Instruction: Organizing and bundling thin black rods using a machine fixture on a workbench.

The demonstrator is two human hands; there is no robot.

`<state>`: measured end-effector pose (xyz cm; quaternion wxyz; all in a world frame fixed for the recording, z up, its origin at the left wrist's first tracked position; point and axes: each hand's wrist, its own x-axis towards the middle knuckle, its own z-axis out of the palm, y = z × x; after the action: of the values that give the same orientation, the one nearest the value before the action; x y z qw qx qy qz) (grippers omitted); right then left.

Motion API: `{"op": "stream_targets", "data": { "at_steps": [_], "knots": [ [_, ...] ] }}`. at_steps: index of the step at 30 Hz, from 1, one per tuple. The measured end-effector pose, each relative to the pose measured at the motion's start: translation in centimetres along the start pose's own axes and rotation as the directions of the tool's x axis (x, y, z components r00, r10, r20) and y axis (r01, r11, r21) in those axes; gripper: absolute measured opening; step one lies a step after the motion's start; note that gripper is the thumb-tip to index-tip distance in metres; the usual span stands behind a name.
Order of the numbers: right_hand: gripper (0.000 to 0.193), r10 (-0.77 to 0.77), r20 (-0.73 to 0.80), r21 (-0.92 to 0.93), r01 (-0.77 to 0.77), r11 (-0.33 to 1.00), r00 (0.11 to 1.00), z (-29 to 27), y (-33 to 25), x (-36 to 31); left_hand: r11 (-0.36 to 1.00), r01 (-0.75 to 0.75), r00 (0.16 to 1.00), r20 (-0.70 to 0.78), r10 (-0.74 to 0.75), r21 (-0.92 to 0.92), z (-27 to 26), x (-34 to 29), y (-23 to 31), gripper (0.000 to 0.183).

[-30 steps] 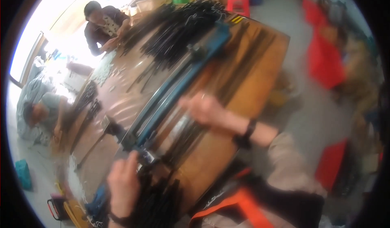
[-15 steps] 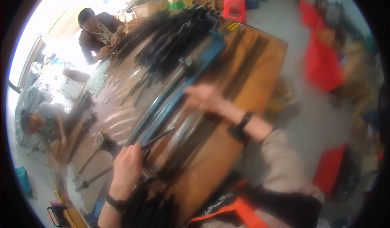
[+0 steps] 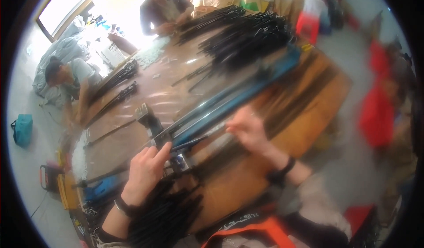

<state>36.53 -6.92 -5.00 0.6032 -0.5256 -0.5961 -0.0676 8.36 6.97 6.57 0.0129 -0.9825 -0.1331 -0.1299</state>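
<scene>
My left hand (image 3: 146,170) is closed at the near end of the blue rail, with a thin black rod (image 3: 191,143) sticking out from its thumb and forefinger toward the right. Just beyond its fingers stands a metal fixture (image 3: 152,123), and the long blue metal rail (image 3: 234,103) runs from there to the far right. Over the table, right of the rod's tip, my right hand (image 3: 248,128) has its fingers curled in a pinch. Motion blur hides what lies between them. Below my left wrist spreads a bundle of black rods (image 3: 165,215).
Many black rods (image 3: 247,40) are heaped across the brown table (image 3: 221,190). One person (image 3: 165,9) works at the far edge, another (image 3: 77,78) at the left. Small pale pieces (image 3: 150,53) lie near them. A red stool (image 3: 308,27) stands beyond the far right corner.
My view has swung left, so the table appears shifted right. My right hand has drawn back along the rail toward me. My left hand stays by the fixture with the rod.
</scene>
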Motion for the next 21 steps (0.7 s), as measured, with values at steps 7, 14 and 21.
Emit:
{"op": "stream_targets", "data": {
  "at_steps": [7, 14, 21],
  "knots": [
    [0.016, 0.028, 0.02, 0.015, -0.028, 0.999, 0.999, 2.8, -0.3, -0.5, 1.0, 0.03, 0.999, -0.034, -0.031, -0.005, -2.2, -3.1, -1.1, 0.033],
    [0.016, -0.084, 0.064, -0.072, 0.088, 0.993, 0.994, 4.0, -3.9, 0.4, 0.986, 0.162, 0.987, 0.005, -0.162, 0.029, -1.8, -5.5, -1.3, 0.035],
    [0.017, -0.094, 0.158, 0.052, 0.087, 0.995, 0.983, 6.5, -4.4, -1.0, 0.999, 0.045, 0.999, -0.012, -0.044, 0.021, -0.6, -3.8, 0.5, 0.04]
  ]
}}
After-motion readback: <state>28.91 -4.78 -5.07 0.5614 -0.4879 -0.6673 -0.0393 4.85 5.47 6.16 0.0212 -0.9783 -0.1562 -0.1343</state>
